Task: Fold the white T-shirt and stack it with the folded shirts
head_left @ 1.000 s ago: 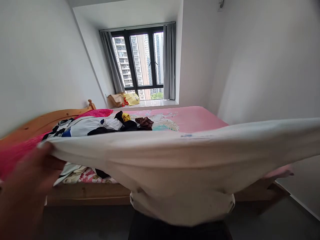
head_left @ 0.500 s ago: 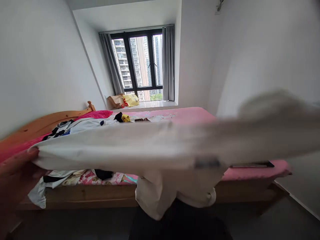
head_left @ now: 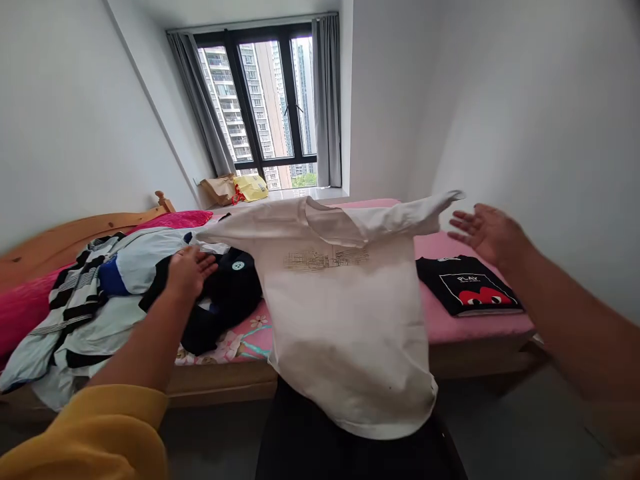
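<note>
A white T-shirt [head_left: 345,313] with a thin brown line print on its chest is spread out in mid-air in front of me, collar toward the bed. Its lower hem hangs over the bed's near edge, above my dark-clad legs. My left hand [head_left: 189,272] is just below the left sleeve, fingers apart, with nothing in it. Off the tip of the right sleeve, a small gap away, is my right hand [head_left: 487,230], its fingers spread and holding nothing.
Left on the bed [head_left: 480,328] lies a heap of clothes [head_left: 85,293], with black garments [head_left: 225,293] beside it. A folded black T-shirt [head_left: 470,287] with a red heart print rests on the right. Bags [head_left: 250,188] stand on the windowsill; a wooden headboard [head_left: 80,230] is at left.
The white T-shirt, stretched and blurred across the view before, has dropped and opened out flat. My left hand has let go of it. The folded black T-shirt now shows plainly.
</note>
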{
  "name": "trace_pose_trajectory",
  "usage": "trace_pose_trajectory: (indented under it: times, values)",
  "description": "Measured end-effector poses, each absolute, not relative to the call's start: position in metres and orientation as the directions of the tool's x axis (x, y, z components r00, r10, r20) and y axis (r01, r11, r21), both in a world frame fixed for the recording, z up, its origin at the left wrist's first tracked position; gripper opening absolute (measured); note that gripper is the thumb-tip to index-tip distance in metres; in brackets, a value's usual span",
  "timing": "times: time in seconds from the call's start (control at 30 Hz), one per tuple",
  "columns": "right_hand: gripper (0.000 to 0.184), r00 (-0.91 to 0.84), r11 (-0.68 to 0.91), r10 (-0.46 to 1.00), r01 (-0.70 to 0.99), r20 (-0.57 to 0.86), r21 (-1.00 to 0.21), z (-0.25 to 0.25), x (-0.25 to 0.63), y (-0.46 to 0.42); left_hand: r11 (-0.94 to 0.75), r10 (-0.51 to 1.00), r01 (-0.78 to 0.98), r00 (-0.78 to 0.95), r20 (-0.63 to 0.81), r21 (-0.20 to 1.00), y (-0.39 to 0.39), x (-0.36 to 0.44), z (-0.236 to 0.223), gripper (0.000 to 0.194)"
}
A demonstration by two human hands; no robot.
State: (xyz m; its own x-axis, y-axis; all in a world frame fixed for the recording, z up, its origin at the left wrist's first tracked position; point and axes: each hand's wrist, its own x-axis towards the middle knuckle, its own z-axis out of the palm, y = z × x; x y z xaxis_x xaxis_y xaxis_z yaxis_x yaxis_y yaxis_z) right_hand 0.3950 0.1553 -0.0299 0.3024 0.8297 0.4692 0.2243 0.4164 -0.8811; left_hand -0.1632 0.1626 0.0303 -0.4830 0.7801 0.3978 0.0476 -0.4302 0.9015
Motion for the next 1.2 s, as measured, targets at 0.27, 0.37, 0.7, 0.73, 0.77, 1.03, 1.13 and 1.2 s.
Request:
trace_pose_trajectory:
  times: [0.27, 0.37, 0.7, 0.73, 0.77, 1.03, 1.13, 1.2]
  values:
    - [0.027, -0.090, 0.023, 0.996, 0.312, -0.006, -0.950, -0.203, 0.392, 0.125, -0.167, 0.973, 0.776, 0.029, 0.229, 0.608, 0.055, -0.124, -0.197, 0.051]
    - [0.048, -0.226, 0.145, 0.973, 0.471, 0.040, -0.870, -0.271, 0.380, 0.078, -0.231, 0.962, 0.872, 0.138, 0.236, 0.431, 0.024, -0.119, -0.238, 0.072]
    - [0.013, -0.226, 0.297, 0.955, 0.693, 0.194, -0.657, -0.275, 0.342, 0.066, -0.146, 0.920, 0.969, 0.059, 0.388, 0.198, 0.066, -0.107, -0.241, 0.028]
    - [0.011, -0.217, 0.296, 0.955, 0.694, 0.201, -0.656, -0.274, 0.342, 0.065, -0.155, 0.920, 0.957, 0.049, 0.390, 0.246, 0.066, -0.108, -0.240, 0.024]
    - [0.012, -0.207, 0.290, 0.957, 0.692, 0.204, -0.661, -0.275, 0.343, 0.064, -0.171, 0.921, 0.938, 0.043, 0.387, 0.302, 0.065, -0.109, -0.238, 0.023]
    - [0.045, -0.157, 0.278, 0.960, 0.656, 0.234, -0.702, -0.291, 0.350, 0.058, -0.091, 0.880, 0.638, -0.307, 0.362, 0.764, 0.028, -0.101, -0.214, 0.023]
    - [0.056, -0.203, 0.329, 0.944, 0.668, 0.261, -0.668, -0.292, 0.344, 0.062, -0.036, 0.836, 0.484, -0.465, 0.292, 0.874, 0.017, -0.092, -0.199, 0.024]
    - [0.059, -0.225, 0.330, 0.944, 0.686, 0.243, -0.649, -0.291, 0.342, 0.062, -0.011, 0.773, 0.398, -0.578, 0.260, 0.917, 0.010, -0.088, -0.189, 0.023]
